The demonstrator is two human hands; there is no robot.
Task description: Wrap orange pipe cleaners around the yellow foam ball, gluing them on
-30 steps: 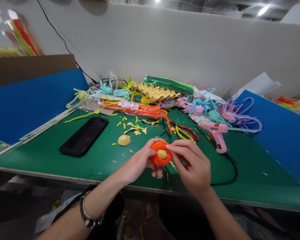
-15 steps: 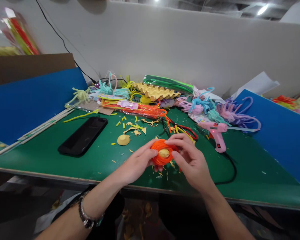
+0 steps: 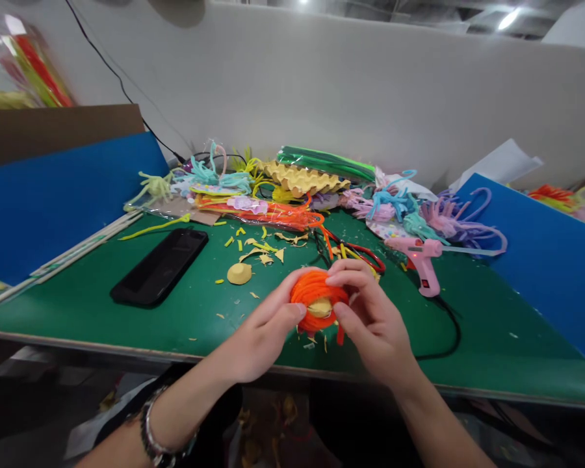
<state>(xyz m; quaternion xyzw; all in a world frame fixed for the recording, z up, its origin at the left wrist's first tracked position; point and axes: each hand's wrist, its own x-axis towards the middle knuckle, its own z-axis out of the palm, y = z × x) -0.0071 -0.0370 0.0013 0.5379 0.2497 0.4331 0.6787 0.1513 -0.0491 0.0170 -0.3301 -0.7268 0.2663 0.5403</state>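
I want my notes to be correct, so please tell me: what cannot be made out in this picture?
In the head view:
Left hand: most fingers hidden behind the orange pipe-cleaner coil.
Black cable of the pink glue gun: far end hidden behind the right wrist.
Clear bag: cut off by the left edge.
Scraps under the table: too dark and blurred.

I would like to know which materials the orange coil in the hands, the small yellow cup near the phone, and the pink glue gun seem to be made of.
Orange coil: probably chenille stems; it looks soft and matte, in thick strands.
Small yellow cup: perhaps moulded paper pulp, dull, coloured like the egg tray behind.
Pink glue gun: likely hard plastic, with a smooth, moulded-looking body.
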